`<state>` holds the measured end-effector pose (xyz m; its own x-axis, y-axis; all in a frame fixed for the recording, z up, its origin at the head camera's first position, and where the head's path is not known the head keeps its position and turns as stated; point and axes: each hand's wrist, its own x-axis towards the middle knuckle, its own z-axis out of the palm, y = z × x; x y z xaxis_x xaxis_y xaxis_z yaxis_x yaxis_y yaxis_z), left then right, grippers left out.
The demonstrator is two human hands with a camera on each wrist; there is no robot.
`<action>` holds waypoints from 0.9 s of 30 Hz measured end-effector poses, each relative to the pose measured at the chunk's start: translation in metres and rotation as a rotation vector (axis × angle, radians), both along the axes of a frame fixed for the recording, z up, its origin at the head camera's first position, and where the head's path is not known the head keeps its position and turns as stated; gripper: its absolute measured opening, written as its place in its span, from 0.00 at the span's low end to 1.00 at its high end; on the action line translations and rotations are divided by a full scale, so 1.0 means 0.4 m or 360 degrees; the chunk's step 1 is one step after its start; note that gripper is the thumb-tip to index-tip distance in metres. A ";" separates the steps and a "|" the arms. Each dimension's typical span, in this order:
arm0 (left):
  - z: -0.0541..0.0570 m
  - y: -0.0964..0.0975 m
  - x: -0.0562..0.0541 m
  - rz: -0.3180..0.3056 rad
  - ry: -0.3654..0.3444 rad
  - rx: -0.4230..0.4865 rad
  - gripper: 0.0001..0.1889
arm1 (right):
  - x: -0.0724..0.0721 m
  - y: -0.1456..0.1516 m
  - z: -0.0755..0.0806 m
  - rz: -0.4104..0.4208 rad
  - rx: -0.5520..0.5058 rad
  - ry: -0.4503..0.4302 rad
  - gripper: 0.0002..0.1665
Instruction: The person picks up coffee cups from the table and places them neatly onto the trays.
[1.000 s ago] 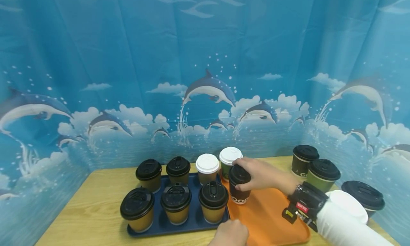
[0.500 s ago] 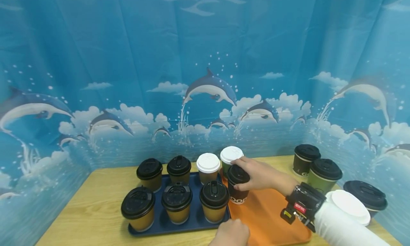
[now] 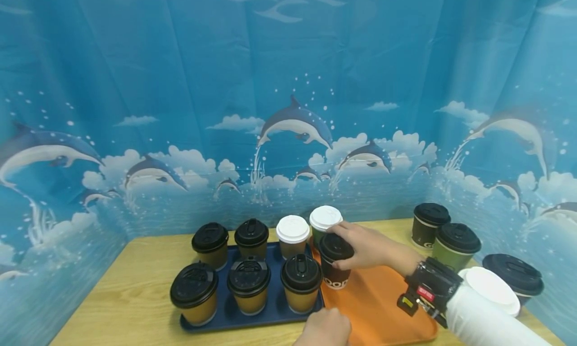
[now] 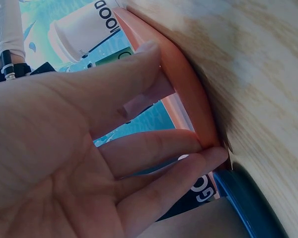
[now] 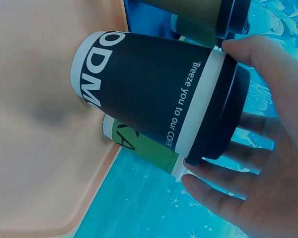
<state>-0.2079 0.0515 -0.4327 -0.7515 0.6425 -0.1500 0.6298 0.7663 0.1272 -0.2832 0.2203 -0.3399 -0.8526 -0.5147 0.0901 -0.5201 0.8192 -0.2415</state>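
Note:
My right hand point(image 3: 367, 248) grips a black paper cup point(image 3: 334, 273) by its black lid, over the left back part of an orange tray point(image 3: 383, 306). In the right wrist view, the thumb and fingers spread round the lid point(image 5: 221, 116); whether the cup's base touches the tray I cannot tell. At the tray's near edge, my left hand point(image 3: 326, 328) holds the orange rim point(image 4: 188, 84) between thumb and fingers, as the left wrist view shows. Just behind the black cup stands a green cup with a white lid point(image 3: 325, 219).
A navy tray point(image 3: 270, 316) bearing several brown lidded cups adjoins the orange tray's left side. Right of it stand a black cup point(image 3: 423, 231), a green cup point(image 3: 451, 256), a white-lidded cup point(image 3: 491, 288) and another black-lidded cup point(image 3: 514, 276). A dolphin-print curtain point(image 3: 225, 110) backs the table.
The black cup has turned slightly in my right hand, so its white lettering shows differently. It has shifted only a little. My left hand stays at the tray's near edge.

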 end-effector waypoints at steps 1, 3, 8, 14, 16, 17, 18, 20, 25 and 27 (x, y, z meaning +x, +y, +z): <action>-0.014 0.004 -0.007 0.0000 -0.0005 -0.0002 0.12 | 0.001 0.001 0.000 0.0001 0.0002 -0.0006 0.45; -0.042 0.010 -0.022 -0.0008 -0.0021 0.0000 0.13 | 0.003 0.003 0.000 0.0002 0.0005 -0.0013 0.45; -0.071 0.018 -0.040 -0.0012 -0.0072 -0.0006 0.14 | 0.012 0.008 0.003 0.0035 0.0004 0.0014 0.45; 0.000 0.002 -0.002 0.0010 -0.0072 -0.0007 0.14 | 0.027 0.013 0.005 0.0059 0.0022 0.0046 0.45; 0.005 0.000 0.001 0.0008 -0.0047 0.0000 0.13 | 0.031 0.013 0.007 0.0070 0.0026 0.0058 0.45; 0.002 0.000 0.000 0.0007 -0.0029 0.0002 0.13 | 0.033 0.012 0.007 0.0075 0.0028 0.0064 0.44; -0.009 0.002 -0.006 0.0001 -0.0021 0.0004 0.13 | 0.035 0.012 0.008 0.0079 0.0027 0.0068 0.44; -0.041 0.009 -0.021 -0.0005 -0.0018 0.0002 0.13 | 0.038 0.011 0.009 0.0082 0.0024 0.0071 0.44; -0.139 0.030 -0.066 -0.0026 -0.0021 0.0005 0.14 | 0.045 0.009 0.008 0.0071 0.0018 0.0078 0.45; -0.155 0.034 -0.074 -0.0029 -0.0012 0.0009 0.14 | 0.047 0.010 0.008 0.0071 0.0013 0.0084 0.45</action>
